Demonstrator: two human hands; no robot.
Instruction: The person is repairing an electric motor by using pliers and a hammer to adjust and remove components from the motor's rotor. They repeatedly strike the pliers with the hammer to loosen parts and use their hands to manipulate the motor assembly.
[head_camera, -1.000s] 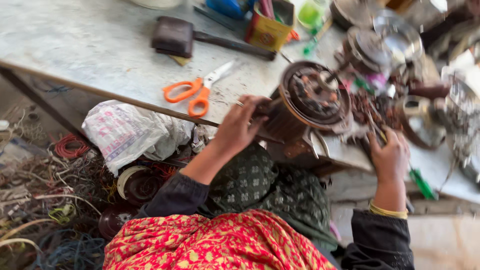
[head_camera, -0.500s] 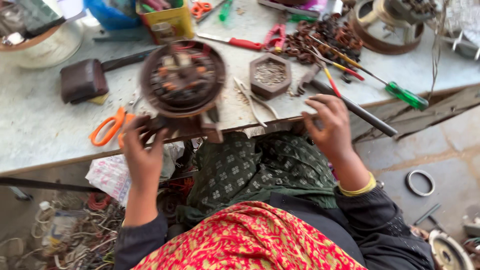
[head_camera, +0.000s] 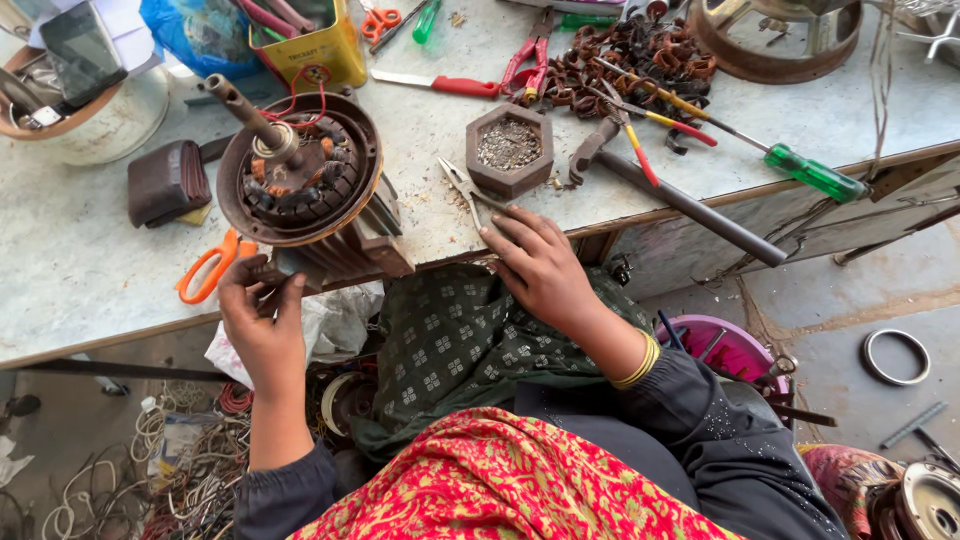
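Observation:
A round electric motor stator with copper windings and a protruding shaft sits on a brown wooden stand at the workbench's front edge. My left hand reaches up from below and grips the stand's lower front corner. My right hand rests with spread fingers on the bench edge. Its fingertips touch the handle ends of small metal pliers. A hexagonal wooden box of grey bits stands just beyond them.
Orange scissors lie left of the stand. A hammer, a green-handled screwdriver, red pliers and burnt coils cover the right side. A yellow tin stands behind. Tangled wires and a purple tub sit below.
My right hand has moved left from the hammer's handle to the small pliers. The left hand stays at the motor stand. The view has swung over the bench.

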